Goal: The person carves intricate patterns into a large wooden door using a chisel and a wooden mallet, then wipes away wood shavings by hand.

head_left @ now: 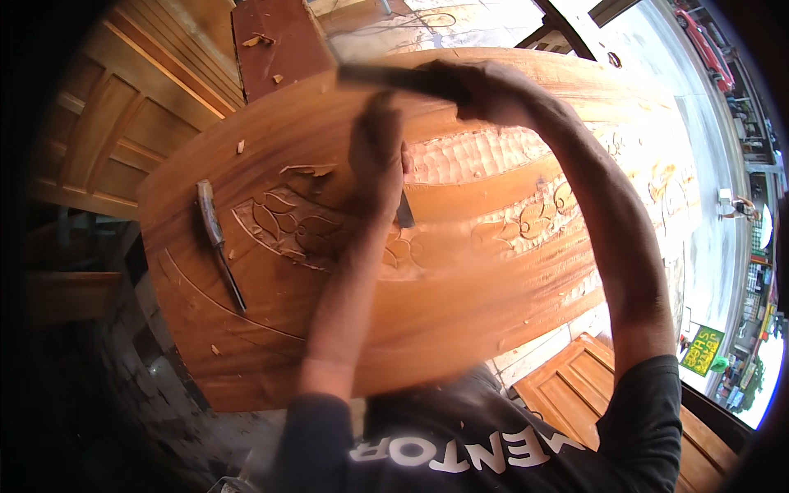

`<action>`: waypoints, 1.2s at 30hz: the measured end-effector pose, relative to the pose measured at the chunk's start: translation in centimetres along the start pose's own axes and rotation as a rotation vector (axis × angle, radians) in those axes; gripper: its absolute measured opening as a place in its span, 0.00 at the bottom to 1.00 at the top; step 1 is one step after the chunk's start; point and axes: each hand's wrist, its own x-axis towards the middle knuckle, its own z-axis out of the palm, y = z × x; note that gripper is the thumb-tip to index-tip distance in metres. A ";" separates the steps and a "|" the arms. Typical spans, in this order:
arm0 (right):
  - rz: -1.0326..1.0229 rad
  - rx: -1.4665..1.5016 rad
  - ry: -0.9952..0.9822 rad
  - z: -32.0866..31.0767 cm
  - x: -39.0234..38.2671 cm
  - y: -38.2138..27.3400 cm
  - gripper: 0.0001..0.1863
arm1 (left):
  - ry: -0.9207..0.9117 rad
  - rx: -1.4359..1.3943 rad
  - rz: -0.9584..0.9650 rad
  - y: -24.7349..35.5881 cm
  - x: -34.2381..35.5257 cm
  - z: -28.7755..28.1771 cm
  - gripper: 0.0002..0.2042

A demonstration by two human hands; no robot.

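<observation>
A large curved wooden panel (493, 312) lies beneath my hands, carved with leaf scrolls and a band of scalloped gouge marks. My left hand (376, 156) is closed around an upright chisel, whose flat blade (406, 209) shows below the fist over the carving. My right hand (493, 94) grips a dark elongated striking tool (382, 78), blurred, held level above my left fist. Another chisel (216, 230) with a pale handle lies on the panel to the left of my left hand.
Panelled wooden doors (140, 115) stand at the upper left, another door (567, 378) at the lower right. A red-brown board (275, 49) with wood chips adjoins the panel at the back. A street runs along the right, with a red car (705, 45) and a distant person (744, 207).
</observation>
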 end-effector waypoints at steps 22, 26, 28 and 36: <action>0.038 0.058 0.133 0.0 -5.0 2.6 0.41 | -0.239 0.187 -0.223 0.9 -1.3 2.5 0.13; 0.503 0.345 0.204 0.1 -4.3 1.4 0.44 | -0.188 0.070 -0.151 0.2 -1.0 2.4 0.16; -0.069 0.025 0.213 1.1 -5.1 2.3 0.45 | -0.183 0.061 -0.136 0.5 -1.6 2.3 0.15; -0.010 0.034 0.154 -0.9 -4.4 -1.2 0.41 | -0.106 0.074 -0.073 2.2 -2.9 1.1 0.15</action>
